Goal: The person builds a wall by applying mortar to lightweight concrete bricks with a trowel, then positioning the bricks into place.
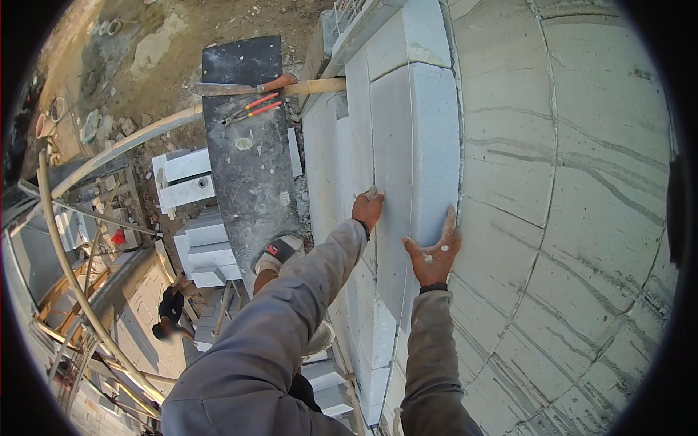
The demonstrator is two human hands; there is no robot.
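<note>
Long pale-grey rectangular block (392, 152): under both hands, its narrow whitish side beside the streaked grey panelled wall (567, 174); I see a dark seam between them.
Alignment: I judge the block nearly in line, with neighbouring pale blocks (427, 43) at its far end and thin joints visible. I can't tell whether it is bonded.
Done and left: blocks stand in place beyond it and along its left; from my feed I can't confirm its final seating, or how many pieces remain.
Right hand (434, 254): thumb and fingers spread wide against the block's whitish side, near the wall seam; the block extends ahead of this hand.
Left hand (369, 208): on the block's left edge, fingers bunched and pale at the tips; I can't tell whether they pinch anything. The block lies to its right.
Dark, dusty plank (251, 160): left of the block, carrying a long-bladed tool with a wooden handle (280, 82) and red-handled pliers (263, 106).
Loose white blocks (207, 243): farther left of the block, past the plank.
Person in dark clothing (171, 305): well apart from the block, at lower left.
</note>
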